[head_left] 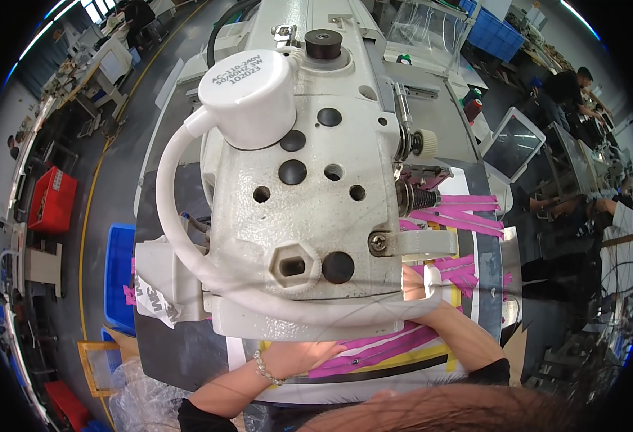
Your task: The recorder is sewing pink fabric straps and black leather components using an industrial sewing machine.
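Hands perhaps on zipper, machine obstructive

We record the casing as painted, apparently metal, glossy with a pebbled grain. Lamp: smooth plastic, soft sheen. Plugs: satin, plastic or rubber; we cannot tell which. Zips: matt cloth tape. Screw: shiny metal. Bag: crinkled, glossy plastic film.
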A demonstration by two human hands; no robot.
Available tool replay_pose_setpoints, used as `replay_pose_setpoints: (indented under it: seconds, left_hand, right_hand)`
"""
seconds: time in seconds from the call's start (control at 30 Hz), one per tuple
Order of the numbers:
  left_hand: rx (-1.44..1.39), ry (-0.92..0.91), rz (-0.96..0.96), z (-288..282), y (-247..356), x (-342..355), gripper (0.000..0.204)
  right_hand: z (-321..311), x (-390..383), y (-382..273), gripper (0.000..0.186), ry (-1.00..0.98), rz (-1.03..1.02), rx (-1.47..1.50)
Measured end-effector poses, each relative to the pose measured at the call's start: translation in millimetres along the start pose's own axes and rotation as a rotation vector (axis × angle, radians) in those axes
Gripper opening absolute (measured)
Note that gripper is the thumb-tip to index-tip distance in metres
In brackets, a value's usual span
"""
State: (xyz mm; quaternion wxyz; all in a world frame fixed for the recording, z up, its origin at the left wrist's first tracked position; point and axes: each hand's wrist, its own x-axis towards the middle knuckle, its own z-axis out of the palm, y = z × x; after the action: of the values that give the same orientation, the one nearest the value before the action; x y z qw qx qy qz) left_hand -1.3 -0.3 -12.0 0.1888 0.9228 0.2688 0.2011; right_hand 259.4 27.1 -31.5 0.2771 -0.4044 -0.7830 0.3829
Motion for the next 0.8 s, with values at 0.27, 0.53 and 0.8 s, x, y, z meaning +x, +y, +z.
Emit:
replay_pose_setpoints:
  seconds: [0.27,0.53,0.8]
  left_hand:
    - [-0.059,-0.013,-0.023,-1,0,-1,0.040]
    - [-0.012,-0.039,-0.055,-4,2,-1,0.042]
    - [-0.021,-0.025,0.001,-8,0,7,0.038]
  right_hand:
    - [-1,1,-8,0.036,0.035,-0.067,-0.117]
    - [6,25,-4,0.032,0.079,-0.329,-0.357]
    - [-13,64,-6,0.027,-0.117,-0.426,-0.219]
